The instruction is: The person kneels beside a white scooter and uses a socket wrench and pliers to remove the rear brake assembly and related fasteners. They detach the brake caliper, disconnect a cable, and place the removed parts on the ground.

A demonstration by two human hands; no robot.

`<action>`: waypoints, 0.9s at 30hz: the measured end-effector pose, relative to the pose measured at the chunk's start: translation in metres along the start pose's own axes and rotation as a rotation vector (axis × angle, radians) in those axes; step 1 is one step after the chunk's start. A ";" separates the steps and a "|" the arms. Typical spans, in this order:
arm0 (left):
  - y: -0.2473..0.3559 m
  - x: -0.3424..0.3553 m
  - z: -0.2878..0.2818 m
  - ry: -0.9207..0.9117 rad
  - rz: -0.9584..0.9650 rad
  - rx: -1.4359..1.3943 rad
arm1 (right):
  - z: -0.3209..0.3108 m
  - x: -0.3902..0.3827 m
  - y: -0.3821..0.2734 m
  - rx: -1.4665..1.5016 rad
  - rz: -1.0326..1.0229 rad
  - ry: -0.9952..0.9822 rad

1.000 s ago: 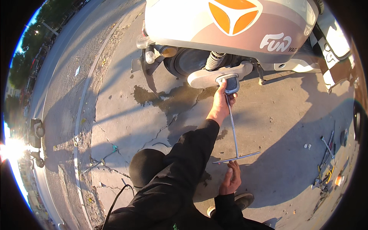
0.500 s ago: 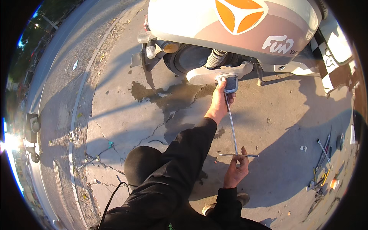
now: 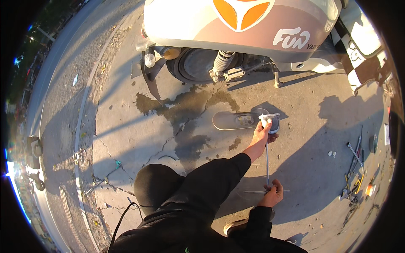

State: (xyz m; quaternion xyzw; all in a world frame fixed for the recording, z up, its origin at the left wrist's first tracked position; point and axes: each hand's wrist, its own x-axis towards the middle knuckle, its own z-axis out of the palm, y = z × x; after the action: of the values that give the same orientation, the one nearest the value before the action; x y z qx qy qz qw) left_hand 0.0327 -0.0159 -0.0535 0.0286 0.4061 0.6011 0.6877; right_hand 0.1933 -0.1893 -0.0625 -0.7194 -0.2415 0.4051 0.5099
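Head cam, looking down: left hand (image 3: pixel 260 134) is wrapped around the top of a long thin T-handle wrench (image 3: pixel 267 162), right where a small pale plastic cover (image 3: pixel 270 122) sits. The wrench is a skinny metal rod standing roughly upright over the cracked concrete, with its crossbar at the near end. Right hand (image 3: pixel 273 193) has its fingers closed on that crossbar. Just left of the cover, a flat oval grey panel (image 3: pixel 233 120) lies on the ground beside an oily stain. The scooter (image 3: pixel 249 25) rear wheel is further up. Loose tools (image 3: pixel 355 168) lie off right.
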 end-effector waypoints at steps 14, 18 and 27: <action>-0.031 0.051 -0.054 0.176 -0.179 0.265 | -0.053 0.041 -0.027 -0.302 -0.161 0.265; -0.036 0.056 -0.051 0.115 -0.166 0.483 | -0.081 0.064 -0.019 -0.222 -0.012 0.299; 0.014 0.020 -0.066 0.515 0.660 1.758 | -0.074 0.102 0.043 -0.017 0.134 0.269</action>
State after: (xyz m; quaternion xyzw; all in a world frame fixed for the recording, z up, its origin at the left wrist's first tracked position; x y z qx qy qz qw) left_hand -0.0184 -0.0249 -0.1007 0.5119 0.8194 0.2340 0.1082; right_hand 0.3080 -0.1671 -0.1252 -0.7860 -0.1256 0.3360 0.5035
